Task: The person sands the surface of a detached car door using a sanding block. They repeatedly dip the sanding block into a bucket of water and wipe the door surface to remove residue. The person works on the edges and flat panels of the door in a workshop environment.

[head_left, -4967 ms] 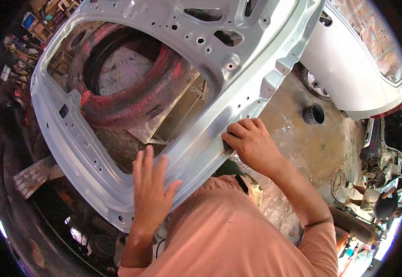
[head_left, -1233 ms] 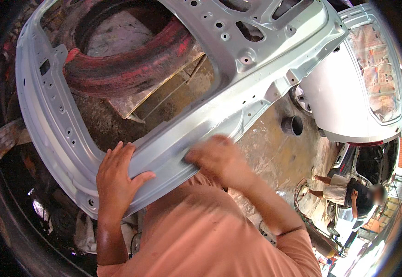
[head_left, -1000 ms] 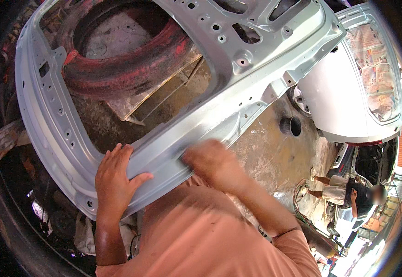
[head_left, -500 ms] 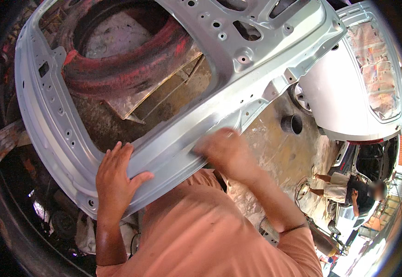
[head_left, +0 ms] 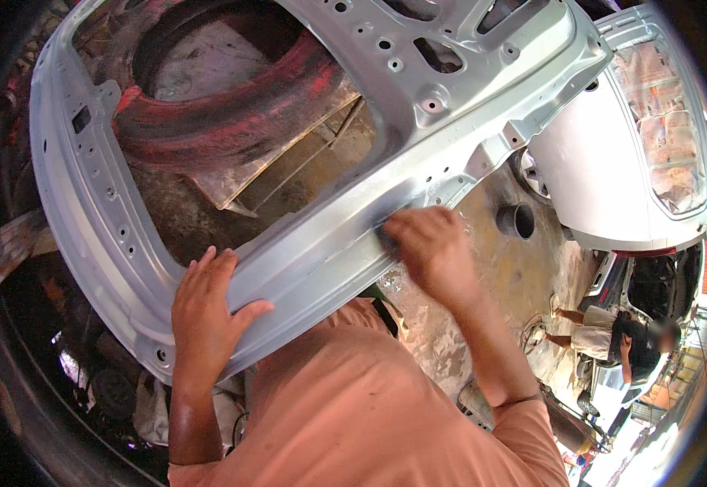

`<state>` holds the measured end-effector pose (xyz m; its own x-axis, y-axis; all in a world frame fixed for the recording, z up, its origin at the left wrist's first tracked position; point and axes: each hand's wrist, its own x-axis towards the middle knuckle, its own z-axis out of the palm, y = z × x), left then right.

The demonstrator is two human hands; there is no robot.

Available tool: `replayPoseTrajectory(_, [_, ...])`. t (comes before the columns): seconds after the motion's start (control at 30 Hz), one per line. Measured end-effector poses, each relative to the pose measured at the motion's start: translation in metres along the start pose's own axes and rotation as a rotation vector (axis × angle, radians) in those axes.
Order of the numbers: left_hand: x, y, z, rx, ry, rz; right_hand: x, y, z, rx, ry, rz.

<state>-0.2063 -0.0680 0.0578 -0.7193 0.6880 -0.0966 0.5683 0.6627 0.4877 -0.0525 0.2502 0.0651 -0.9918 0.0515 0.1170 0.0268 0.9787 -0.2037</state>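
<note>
A silver-grey metal car panel (head_left: 297, 268), pierced with openings and holes, lies diagonally across the head view, close against my body. My left hand (head_left: 211, 312) rests on its lower-left corner, fingers apart along the rim and thumb out to the right. Farther right along the same long edge, my right hand (head_left: 431, 252) is curled, slightly blurred, over a small dark pad (head_left: 387, 237) pressed on the metal. The pad is mostly hidden by my fingers.
Beneath the panel are a large red-smeared tyre (head_left: 232, 138) and a worn stand (head_left: 228, 183). A white car body (head_left: 573, 166) with a paper-covered window, a dark cylinder (head_left: 516, 219) and a co-worker (head_left: 613, 337) are on the right. Hoses and clutter lie at lower right.
My right hand has moved up and right along the panel's edge over the last second. My left hand stays in place. Five seconds ago the panel sat farther right in view.
</note>
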Motion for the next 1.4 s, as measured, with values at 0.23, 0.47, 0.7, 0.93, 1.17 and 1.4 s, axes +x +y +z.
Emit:
replayPoseTrajectory(0.23, [0.000,-0.002,0.001,0.031,-0.035,-0.005,0.002,-0.073,0.033,0.277,-0.060,-0.280])
replayPoseTrajectory(0.47, [-0.002,-0.006,0.005,0.081,-0.022,0.047,-0.006,0.033,-0.010,-0.081,0.071,0.059])
replayPoseTrajectory(0.7, [-0.020,0.001,0.003,0.147,-0.023,0.339,-0.067,0.031,-0.014,0.095,0.484,0.388])
replayPoseTrajectory(0.93, [-0.017,0.050,0.026,-0.007,-0.365,0.547,-0.207,0.062,0.102,0.340,0.594,0.966])
replayPoseTrajectory(1.17, [0.017,0.088,0.038,0.000,-0.409,0.538,-0.339,0.020,0.241,0.420,0.372,1.310])
replayPoseTrajectory(1.4, [0.054,0.130,0.066,-0.083,-0.348,0.583,-0.390,-0.035,0.281,0.401,0.188,1.564])
